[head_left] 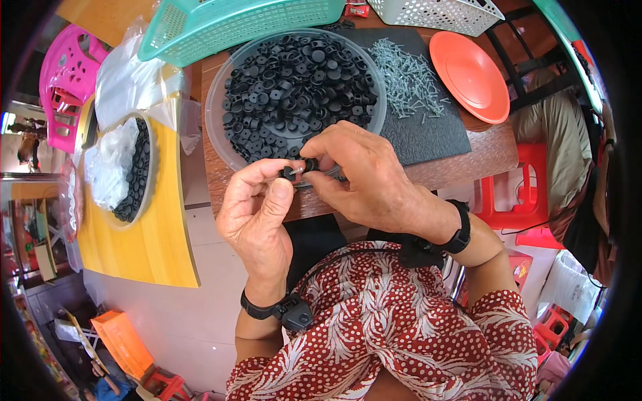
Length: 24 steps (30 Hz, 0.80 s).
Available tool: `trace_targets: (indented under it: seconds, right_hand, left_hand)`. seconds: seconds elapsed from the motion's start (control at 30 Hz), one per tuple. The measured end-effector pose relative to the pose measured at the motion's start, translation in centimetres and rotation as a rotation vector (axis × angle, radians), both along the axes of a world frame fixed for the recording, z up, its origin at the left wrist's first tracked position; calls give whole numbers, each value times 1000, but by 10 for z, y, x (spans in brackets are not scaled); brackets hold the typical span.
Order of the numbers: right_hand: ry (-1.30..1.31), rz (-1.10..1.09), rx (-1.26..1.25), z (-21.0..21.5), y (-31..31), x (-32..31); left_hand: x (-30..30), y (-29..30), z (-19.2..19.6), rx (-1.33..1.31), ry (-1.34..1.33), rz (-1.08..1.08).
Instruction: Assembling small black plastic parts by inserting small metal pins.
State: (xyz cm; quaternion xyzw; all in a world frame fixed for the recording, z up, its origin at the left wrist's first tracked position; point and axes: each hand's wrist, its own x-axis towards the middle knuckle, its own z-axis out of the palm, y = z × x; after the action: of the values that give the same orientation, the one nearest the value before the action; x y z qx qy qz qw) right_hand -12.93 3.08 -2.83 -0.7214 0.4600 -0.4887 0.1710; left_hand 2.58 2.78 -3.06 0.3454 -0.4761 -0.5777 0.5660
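Pinching a black washer (288, 172), left hand (257, 217), right hand (364, 177) meeting it

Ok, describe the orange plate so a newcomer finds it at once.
Start at the big clear bowl of black parts, then cross the dark mat with its pile of screws. The orange plate lies beyond it, the only flat, round, empty dish there.

The right hand (364, 177) covers most of the small black part (309, 164) it pinches, and its fingers hide the near rim of the clear round tray (221, 87). The teal basket (234, 23) and white basket (438, 13) are cut off at the top edge.
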Motion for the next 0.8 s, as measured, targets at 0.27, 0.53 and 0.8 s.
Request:
trace_targets:
  seconds: [0.27, 0.53, 0.8]
  right_hand:
    - [-49, -19, -49, 4, 2, -3]
    - [-194, -6, 0, 4, 5, -4]
    - [-595, 96, 328, 13, 11, -7]
  left_hand:
    - [-1, -3, 2, 127, 183, -38]
    - [-5, -4, -1, 128, 214, -73]
    - [-9, 3, 5, 36, 26, 38]
